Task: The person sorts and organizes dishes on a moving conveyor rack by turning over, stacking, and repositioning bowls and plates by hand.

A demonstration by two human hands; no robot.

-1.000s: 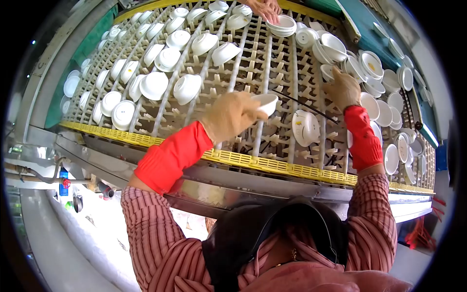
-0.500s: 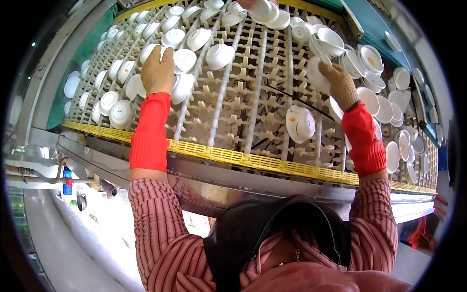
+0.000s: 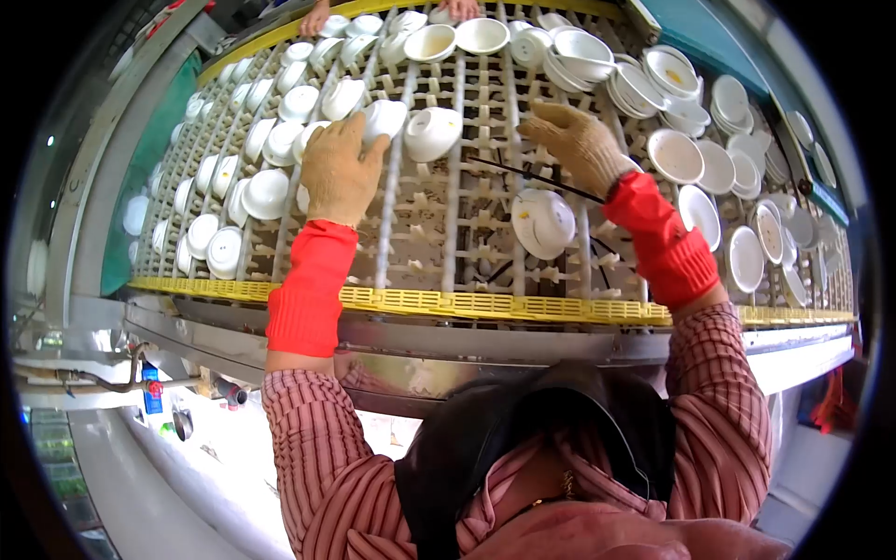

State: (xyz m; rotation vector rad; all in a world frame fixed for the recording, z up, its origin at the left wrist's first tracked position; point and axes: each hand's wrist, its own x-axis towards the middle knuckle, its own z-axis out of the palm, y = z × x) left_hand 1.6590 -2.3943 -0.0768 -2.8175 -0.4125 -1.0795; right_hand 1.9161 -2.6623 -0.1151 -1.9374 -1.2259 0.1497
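My left hand (image 3: 341, 173), in a tan glove, is over the pegged conveyor rack, thumb apart from its fingers. Just beyond its thumb sits an upside-down white bowl (image 3: 385, 119); whether they touch is unclear, and the hand hides part of the bowls behind it. To the right, an upturned bowl (image 3: 433, 135) rests on the pegs. My right hand (image 3: 574, 147), gloved too, reaches leftward above the rack with fingers stretched out and nothing visible in them. Below it lies a tilted bowl (image 3: 543, 224) with a yellow mark, near a thin black stick (image 3: 532, 177).
Stacked and loose white bowls (image 3: 677, 157) crowd the rack's right side; rows of upturned bowls (image 3: 266, 193) fill the left. A yellow edge strip (image 3: 476, 303) borders the near side. Across the rack, another person's hands (image 3: 315, 17) show near two upright bowls (image 3: 483, 35).
My right hand has let go of a white bowl and moved left. My left hand has shifted right and down. The yellow-marked bowl appears farther left, and the far person's hand no longer holds bowls.
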